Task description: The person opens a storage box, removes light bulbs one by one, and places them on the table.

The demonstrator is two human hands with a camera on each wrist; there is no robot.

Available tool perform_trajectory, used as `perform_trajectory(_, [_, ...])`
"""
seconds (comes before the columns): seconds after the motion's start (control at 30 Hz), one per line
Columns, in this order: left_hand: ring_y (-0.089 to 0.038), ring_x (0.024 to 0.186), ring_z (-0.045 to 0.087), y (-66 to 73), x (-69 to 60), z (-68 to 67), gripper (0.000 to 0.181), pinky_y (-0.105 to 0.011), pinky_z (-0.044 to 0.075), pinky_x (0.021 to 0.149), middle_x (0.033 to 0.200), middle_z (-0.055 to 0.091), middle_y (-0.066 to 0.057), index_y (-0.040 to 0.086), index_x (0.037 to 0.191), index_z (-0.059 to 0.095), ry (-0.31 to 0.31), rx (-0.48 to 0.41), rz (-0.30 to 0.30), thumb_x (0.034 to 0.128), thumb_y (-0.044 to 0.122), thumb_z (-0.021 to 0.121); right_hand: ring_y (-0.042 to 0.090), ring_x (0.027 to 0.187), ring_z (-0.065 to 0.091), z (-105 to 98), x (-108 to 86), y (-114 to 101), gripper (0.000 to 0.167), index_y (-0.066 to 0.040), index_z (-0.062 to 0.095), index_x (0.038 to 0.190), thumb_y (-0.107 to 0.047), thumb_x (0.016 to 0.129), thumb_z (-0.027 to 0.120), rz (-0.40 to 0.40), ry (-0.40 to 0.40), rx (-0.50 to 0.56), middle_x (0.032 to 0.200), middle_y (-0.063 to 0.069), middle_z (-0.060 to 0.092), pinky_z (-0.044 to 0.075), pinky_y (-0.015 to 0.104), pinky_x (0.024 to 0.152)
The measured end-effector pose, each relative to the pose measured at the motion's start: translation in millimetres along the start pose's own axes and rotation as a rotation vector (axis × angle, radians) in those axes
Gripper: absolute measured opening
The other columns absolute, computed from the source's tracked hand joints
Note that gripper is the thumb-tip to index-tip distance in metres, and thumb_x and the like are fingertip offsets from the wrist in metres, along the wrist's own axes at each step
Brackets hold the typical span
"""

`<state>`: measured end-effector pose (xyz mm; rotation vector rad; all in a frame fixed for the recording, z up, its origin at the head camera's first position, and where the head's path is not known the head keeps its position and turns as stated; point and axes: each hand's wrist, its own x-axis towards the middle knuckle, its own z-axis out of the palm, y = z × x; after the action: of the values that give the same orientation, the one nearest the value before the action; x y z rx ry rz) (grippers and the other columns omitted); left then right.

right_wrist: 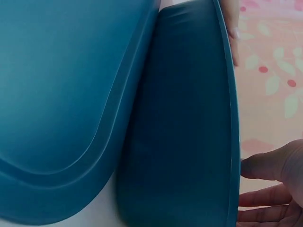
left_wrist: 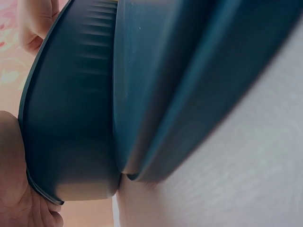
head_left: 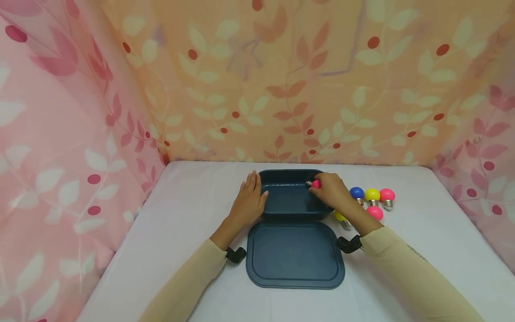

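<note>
A dark blue-grey rectangular container (head_left: 287, 199) stands uncovered, its flat lid (head_left: 295, 255) lying in front of it on the near side. My left hand (head_left: 248, 199) rests along the container's left side, fingers straight, with the thumb by the rim. Between thumb and fingers, my right hand (head_left: 331, 190) pinches a pink light bulb (head_left: 316, 184) over the container's right part, its metal screw base pointing left. The right wrist view shows that hand's fingers (right_wrist: 267, 198) beyond the rim; the bulb is hidden there. In the left wrist view the container's near wall (left_wrist: 71, 104) hides its inside.
Right of the container lie a blue bulb (head_left: 356, 192), a yellow bulb (head_left: 372, 195) and two pink bulbs (head_left: 387, 195). Another yellow bulb (head_left: 340, 216) is partly hidden by the right forearm. A white cloth covers the table (head_left: 193, 210); floral curtains (head_left: 249, 89) surround it.
</note>
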<state>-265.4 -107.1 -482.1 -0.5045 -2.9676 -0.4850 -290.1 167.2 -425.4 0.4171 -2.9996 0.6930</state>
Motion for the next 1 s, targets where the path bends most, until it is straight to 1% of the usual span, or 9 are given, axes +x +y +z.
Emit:
perform_trajectory(0.17, [-0.029, 0.156, -0.003, -2.2, -3.0, 3.8, 0.068, -0.049, 0.01, 0.124, 0.169, 0.002, -0.019, -0.004, 0.16, 0.01, 0.015, -0.009, -0.004, 0.1113, 0.041, 0.026, 0.039, 0.092, 0.067, 5, 3.5, -4, 0.042, 0.01, 0.068, 0.117, -0.018, 0.088, 0.079, 0.027, 0.001, -0.056, 0.104, 0.025, 0.071, 0.059, 0.051, 0.081])
perform_trajectory(0.33, [-0.028, 0.156, -0.004, -1.9, -3.0, 4.2, 0.069, -0.048, 0.009, 0.125, 0.169, 0.004, -0.02, -0.004, 0.16, 0.009, 0.013, -0.003, -0.008, 0.1112, 0.042, 0.026, 0.04, 0.094, 0.067, 7, 5.6, -6, 0.041, 0.009, 0.067, 0.117, -0.017, 0.087, 0.079, 0.026, -0.007, -0.108, 0.106, 0.025, 0.071, 0.057, 0.055, 0.084])
perform_trajectory(0.43, [-0.029, 0.156, -0.002, -1.2, -1.9, 3.8, 0.069, -0.049, 0.01, 0.124, 0.169, 0.005, -0.021, -0.004, 0.16, 0.011, 0.022, -0.003, -0.003, 0.1112, 0.041, 0.027, 0.039, 0.094, 0.066, 9, 7.6, -6, 0.04, 0.007, 0.069, 0.115, -0.018, 0.085, 0.08, 0.025, 0.001, -0.136, 0.105, 0.023, 0.071, 0.057, 0.056, 0.082])
perform_trajectory(0.5, [-0.028, 0.156, -0.002, -0.6, -1.3, 3.0, 0.069, -0.049, 0.01, 0.125, 0.169, 0.005, -0.02, -0.004, 0.16, 0.011, 0.022, 0.001, -0.004, 0.1112, 0.041, 0.028, 0.038, 0.091, 0.066, 10, 8.8, -6, 0.037, 0.005, 0.071, 0.111, -0.018, 0.084, 0.082, 0.02, 0.015, -0.156, 0.102, 0.022, 0.071, 0.057, 0.055, 0.079])
perform_trajectory(0.63, [-0.028, 0.156, -0.003, 0.0, -1.7, 3.2, 0.069, -0.048, 0.01, 0.125, 0.169, 0.005, -0.02, -0.003, 0.16, 0.01, 0.014, 0.003, -0.01, 0.1111, 0.041, 0.027, 0.035, 0.082, 0.064, 12, 10.8, -5, 0.025, 0.001, 0.073, 0.097, -0.018, 0.082, 0.082, -0.002, 0.046, -0.196, 0.091, 0.018, 0.068, 0.056, 0.053, 0.071])
perform_trajectory(0.73, [-0.028, 0.156, -0.003, 0.2, -1.8, 3.2, 0.068, -0.048, 0.01, 0.125, 0.169, 0.005, -0.02, -0.003, 0.16, 0.01, 0.014, -0.005, -0.011, 0.1111, 0.04, 0.029, 0.033, 0.076, 0.062, 14, 12.7, -4, 0.021, 0.0, 0.072, 0.089, -0.017, 0.083, 0.081, -0.001, 0.05, -0.209, 0.085, 0.017, 0.067, 0.055, 0.051, 0.068])
perform_trajectory(0.87, [-0.028, 0.156, -0.002, 1.2, -2.1, 2.5, 0.068, -0.048, 0.009, 0.125, 0.169, 0.005, -0.02, -0.004, 0.16, 0.011, 0.023, -0.012, -0.008, 0.1111, 0.039, 0.031, 0.032, 0.075, 0.061, 16, 15.6, -3, 0.022, 0.002, 0.071, 0.092, -0.016, 0.085, 0.08, 0.014, 0.038, -0.209, 0.087, 0.018, 0.069, 0.056, 0.049, 0.069])
perform_trajectory(1.0, [-0.029, 0.156, -0.002, 1.3, -3.0, 1.4, 0.068, -0.048, 0.009, 0.125, 0.169, 0.004, -0.019, -0.004, 0.16, 0.012, 0.026, -0.009, -0.008, 0.111, 0.039, 0.03, 0.033, 0.078, 0.063, 18, 17.9, -3, 0.027, 0.005, 0.071, 0.1, -0.017, 0.086, 0.08, 0.018, 0.031, -0.2, 0.091, 0.02, 0.07, 0.057, 0.05, 0.074])
